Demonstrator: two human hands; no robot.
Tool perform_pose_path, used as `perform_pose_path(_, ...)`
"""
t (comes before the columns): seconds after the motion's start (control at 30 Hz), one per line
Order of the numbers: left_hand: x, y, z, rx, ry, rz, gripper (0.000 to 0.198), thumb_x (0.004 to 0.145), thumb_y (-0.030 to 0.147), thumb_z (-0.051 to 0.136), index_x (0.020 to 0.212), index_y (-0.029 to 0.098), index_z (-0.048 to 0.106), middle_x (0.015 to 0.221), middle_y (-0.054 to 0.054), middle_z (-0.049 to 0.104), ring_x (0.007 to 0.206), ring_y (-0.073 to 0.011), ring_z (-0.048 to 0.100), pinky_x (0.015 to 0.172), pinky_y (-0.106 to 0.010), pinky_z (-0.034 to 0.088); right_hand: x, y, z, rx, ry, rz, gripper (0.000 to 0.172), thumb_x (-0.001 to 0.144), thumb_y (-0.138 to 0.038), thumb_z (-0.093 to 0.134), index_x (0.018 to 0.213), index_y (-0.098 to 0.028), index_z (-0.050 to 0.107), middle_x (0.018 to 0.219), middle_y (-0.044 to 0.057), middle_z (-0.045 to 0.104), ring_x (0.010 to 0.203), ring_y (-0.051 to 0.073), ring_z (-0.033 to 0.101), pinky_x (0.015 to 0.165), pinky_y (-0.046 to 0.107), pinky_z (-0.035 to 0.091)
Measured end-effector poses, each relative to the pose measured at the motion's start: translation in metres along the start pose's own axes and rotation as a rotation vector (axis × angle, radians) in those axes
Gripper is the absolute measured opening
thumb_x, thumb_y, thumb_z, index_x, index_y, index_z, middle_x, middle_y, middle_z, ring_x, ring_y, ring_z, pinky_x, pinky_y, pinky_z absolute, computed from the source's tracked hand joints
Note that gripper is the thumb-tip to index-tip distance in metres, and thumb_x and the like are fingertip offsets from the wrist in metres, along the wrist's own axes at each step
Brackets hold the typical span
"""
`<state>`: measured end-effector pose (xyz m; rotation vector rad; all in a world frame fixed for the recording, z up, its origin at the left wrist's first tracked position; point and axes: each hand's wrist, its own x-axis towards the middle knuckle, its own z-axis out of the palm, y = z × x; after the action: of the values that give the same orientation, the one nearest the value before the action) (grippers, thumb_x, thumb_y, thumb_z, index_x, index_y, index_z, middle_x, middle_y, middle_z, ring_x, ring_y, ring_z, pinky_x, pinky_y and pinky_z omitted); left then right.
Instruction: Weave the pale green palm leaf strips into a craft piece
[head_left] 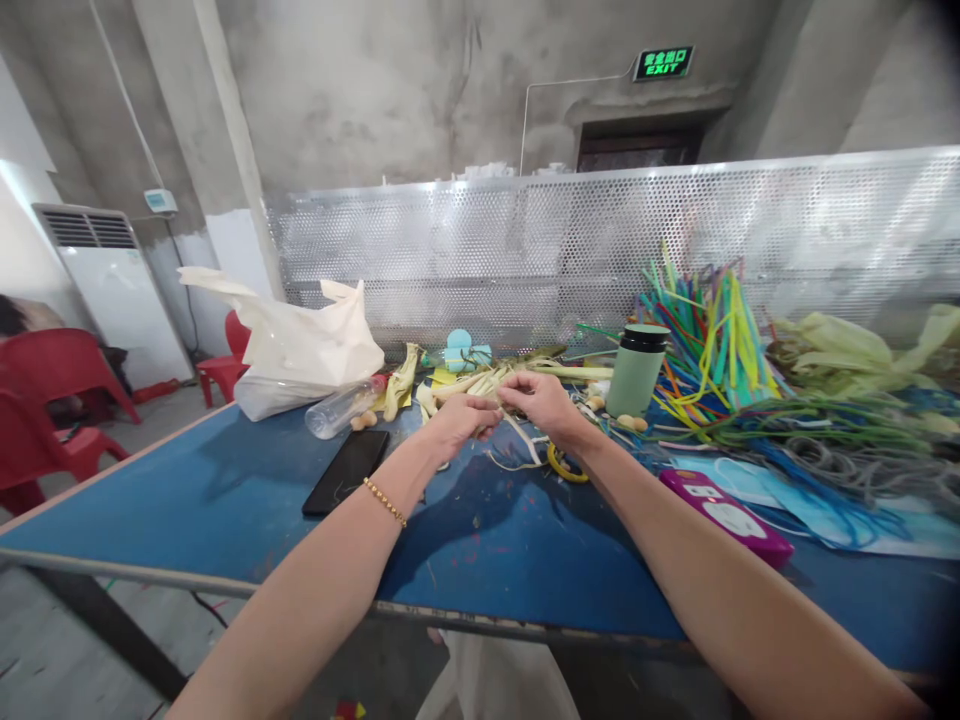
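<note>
My left hand [466, 420] and my right hand [541, 402] meet above the middle of the blue table [480, 540]. Fingertips on both are pinched together, almost touching. Whatever lies between them is too small to make out. Just behind them is a heap of pale, husk-like strips [484, 382]. A thin whitish strip [525, 440] runs down below my hands onto the table. Near my right wrist lies a yellow ring [564, 465], partly covered by the forearm. Small round wooden beads [631, 423] sit by the green bottle [637, 372].
Left are a black phone [349, 470], a clear plastic bottle [337, 410] and a white bag [307, 335]. On the right lie colourful strips [720, 340], tangled cords [795, 435], a purple device [724, 515] and blue masks [810, 495]. A perforated metal panel [480, 250] stands behind.
</note>
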<state>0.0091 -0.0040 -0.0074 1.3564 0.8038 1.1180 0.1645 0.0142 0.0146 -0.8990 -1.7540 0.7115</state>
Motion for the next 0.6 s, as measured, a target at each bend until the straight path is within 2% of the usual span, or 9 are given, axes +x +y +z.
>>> perform_pose_path(0.13,0.0011,0.0008,0.0001,-0.016,0.036,-0.033,0.015,0.068,0.015,0.071,0.079,0.009,0.066,0.071,-0.009,0.068,0.056,-0.0123,0.061,0.054,-0.024,0.039,0.0009,0.0024,0.0008,0.032,0.047,-0.007,0.024,0.067,-0.039,0.068,0.066,-0.015,0.062,0.062,0.000,0.060,0.057,0.011,0.050,0.057,0.025,0.042)
perform_pose_path(0.27,0.0017,0.0012,0.0011,-0.097,0.052,0.007,0.028,0.066,0.013,0.074,0.092,0.009,0.066,0.074,-0.010,0.071,0.059,-0.0143,0.064,0.057,-0.025,0.043,-0.0008,0.0000,0.0031,0.078,0.035,0.026,0.024,0.066,-0.039,0.068,0.068,-0.015,0.062,0.064,0.002,0.063,0.057,0.011,0.052,0.057,0.026,0.044)
perform_pose_path(0.43,0.0039,0.0007,0.0015,-0.191,0.113,0.050,0.021,0.065,0.014,0.076,0.082,0.009,0.065,0.067,-0.008,0.069,0.056,-0.0142,0.062,0.053,-0.024,0.040,-0.0009,-0.0003,0.0037,0.106,0.034,0.049,0.025,0.066,-0.040,0.070,0.067,-0.017,0.061,0.065,0.003,0.065,0.058,0.014,0.054,0.058,0.027,0.045)
perform_pose_path(0.6,0.0058,0.0003,0.0024,-0.214,0.168,0.070,0.010,0.068,0.009,0.072,0.077,0.007,0.066,0.059,-0.005,0.065,0.051,-0.0105,0.057,0.055,-0.024,0.041,-0.0005,-0.0007,0.0018,-0.051,0.031,-0.007,0.029,0.068,-0.044,0.069,0.066,-0.016,0.063,0.059,-0.001,0.056,0.056,0.011,0.043,0.053,0.025,0.034)
